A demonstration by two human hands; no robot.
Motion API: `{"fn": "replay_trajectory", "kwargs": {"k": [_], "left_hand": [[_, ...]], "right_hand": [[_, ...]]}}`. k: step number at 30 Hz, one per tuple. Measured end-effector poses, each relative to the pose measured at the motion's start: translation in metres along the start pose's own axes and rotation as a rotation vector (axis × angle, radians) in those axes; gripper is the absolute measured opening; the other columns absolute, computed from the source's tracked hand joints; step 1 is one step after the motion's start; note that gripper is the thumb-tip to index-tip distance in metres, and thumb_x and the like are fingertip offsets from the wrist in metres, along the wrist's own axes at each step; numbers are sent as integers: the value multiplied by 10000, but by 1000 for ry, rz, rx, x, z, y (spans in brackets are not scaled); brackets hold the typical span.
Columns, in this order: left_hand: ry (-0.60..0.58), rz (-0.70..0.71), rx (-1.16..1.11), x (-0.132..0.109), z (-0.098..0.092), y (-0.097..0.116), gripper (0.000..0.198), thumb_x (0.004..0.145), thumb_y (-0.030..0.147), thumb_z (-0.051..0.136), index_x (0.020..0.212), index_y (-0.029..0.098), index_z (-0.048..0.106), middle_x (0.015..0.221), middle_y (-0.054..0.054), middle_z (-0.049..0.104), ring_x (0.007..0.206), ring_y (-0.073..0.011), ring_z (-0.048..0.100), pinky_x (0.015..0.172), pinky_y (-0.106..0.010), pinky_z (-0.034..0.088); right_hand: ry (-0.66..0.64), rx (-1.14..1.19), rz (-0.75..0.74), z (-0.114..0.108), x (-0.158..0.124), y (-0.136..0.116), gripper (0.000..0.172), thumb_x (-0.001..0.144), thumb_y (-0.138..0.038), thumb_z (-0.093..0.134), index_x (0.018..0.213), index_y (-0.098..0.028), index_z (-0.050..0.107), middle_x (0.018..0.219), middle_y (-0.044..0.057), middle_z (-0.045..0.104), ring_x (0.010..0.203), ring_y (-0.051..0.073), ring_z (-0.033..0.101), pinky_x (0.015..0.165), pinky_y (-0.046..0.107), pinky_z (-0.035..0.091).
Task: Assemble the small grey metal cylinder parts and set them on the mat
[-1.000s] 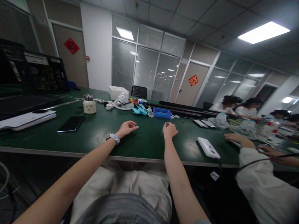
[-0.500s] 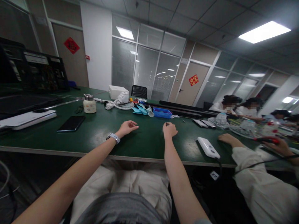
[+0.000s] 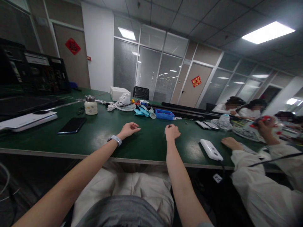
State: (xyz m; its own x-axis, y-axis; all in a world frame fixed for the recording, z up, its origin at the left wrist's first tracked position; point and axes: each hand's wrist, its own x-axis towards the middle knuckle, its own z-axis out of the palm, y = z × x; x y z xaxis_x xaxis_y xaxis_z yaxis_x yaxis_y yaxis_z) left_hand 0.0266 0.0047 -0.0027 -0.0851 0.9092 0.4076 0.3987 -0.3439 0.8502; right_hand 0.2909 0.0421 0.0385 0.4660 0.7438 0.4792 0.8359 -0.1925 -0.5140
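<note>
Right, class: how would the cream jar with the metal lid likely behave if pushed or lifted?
The jar stands upright and squat, so it would probably slide rather than tip. Its smooth body may be slippery, and possibly breakable if ceramic.

The green counter (image 3: 146, 148) carries a black phone (image 3: 72, 125) and a flat white case (image 3: 28, 119) at the left, a lidded jar (image 3: 91, 105), a white fan (image 3: 125, 105) and a blue tray (image 3: 164, 114) farther back, and a white corded device (image 3: 211, 149) at the right. The loosely open left hand (image 3: 129, 129) and the curled right hand (image 3: 172, 131) rest mid-counter.
</note>
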Motion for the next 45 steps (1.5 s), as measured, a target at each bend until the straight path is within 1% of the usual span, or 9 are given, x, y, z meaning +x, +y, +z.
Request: {"fn": "replay_trajectory", "kwargs": {"k": [5, 9, 15, 18, 22, 28, 34, 41, 45], "left_hand": [[-4, -15, -17, 0, 0, 1, 468, 562, 514, 782, 856, 165, 676, 732, -41, 689, 667, -173, 632, 635, -291, 479], [-6, -26, -17, -1, -1, 2, 462, 561, 508, 784, 855, 168, 679, 733, -41, 688, 672, -174, 628, 632, -287, 474], [2, -36, -26, -3, -1, 6, 445, 549, 504, 790, 831, 175, 689, 717, -36, 685, 660, -169, 618, 629, -280, 467], [-6, -28, -2, -2, -1, 5, 446, 567, 510, 778, 843, 173, 689, 722, -38, 688, 665, -171, 621, 636, -285, 470], [-8, -22, -1, -1, -1, 3, 448, 574, 511, 772, 852, 171, 684, 739, -43, 691, 680, -173, 626, 636, -284, 473], [13, -31, -24, -2, 0, 5, 454, 545, 509, 788, 838, 175, 694, 710, -31, 679, 648, -162, 608, 610, -271, 463], [1, -13, 13, -1, -1, 4, 451, 576, 515, 771, 857, 171, 693, 734, -45, 691, 668, -172, 622, 622, -282, 473], [-10, -10, 14, -1, -1, 3, 446, 578, 510, 771, 853, 169, 686, 742, -50, 696, 681, -179, 634, 637, -291, 480], [-5, -4, 19, -1, -1, 2, 452, 572, 515, 773, 854, 172, 688, 750, -52, 699, 686, -180, 637, 647, -296, 481]], "right_hand": [[-30, 18, -12, -1, 0, 1, 276, 871, -334, 475, 988, -249, 710, 996, 107, 654, 916, 248, 629, 825, 405, 420], [-36, 36, -21, 0, 0, 1, 291, 873, -333, 483, 1080, -284, 683, 1027, 104, 646, 942, 251, 623, 831, 407, 423], [-85, 27, 13, 4, 0, 1, 319, 895, -359, 437, 1049, -253, 695, 1028, 133, 617, 939, 266, 624, 829, 424, 428], [-65, 35, 3, 4, -1, 2, 349, 866, -371, 482, 1162, -260, 631, 1073, 134, 591, 958, 267, 618, 831, 420, 432], [21, 41, -17, 3, -1, 2, 478, 803, -371, 566, 1255, -226, 510, 1150, 145, 563, 1035, 281, 590, 851, 407, 428], [-90, 63, 20, 0, -1, -1, 517, 818, -342, 556, 1276, -174, 381, 968, 128, 665, 921, 264, 646, 805, 370, 447], [-109, 106, 23, 1, -1, -2, 572, 825, -354, 542, 1330, -190, 330, 978, 135, 668, 911, 280, 652, 743, 356, 464], [-209, 97, 2, 5, 0, -1, 566, 804, -322, 581, 1315, -197, 371, 1061, 141, 644, 971, 277, 637, 785, 372, 472], [-273, 74, -27, 10, 0, 3, 475, 800, -301, 586, 1253, -215, 472, 1092, 128, 641, 1005, 281, 626, 809, 387, 478]]}}
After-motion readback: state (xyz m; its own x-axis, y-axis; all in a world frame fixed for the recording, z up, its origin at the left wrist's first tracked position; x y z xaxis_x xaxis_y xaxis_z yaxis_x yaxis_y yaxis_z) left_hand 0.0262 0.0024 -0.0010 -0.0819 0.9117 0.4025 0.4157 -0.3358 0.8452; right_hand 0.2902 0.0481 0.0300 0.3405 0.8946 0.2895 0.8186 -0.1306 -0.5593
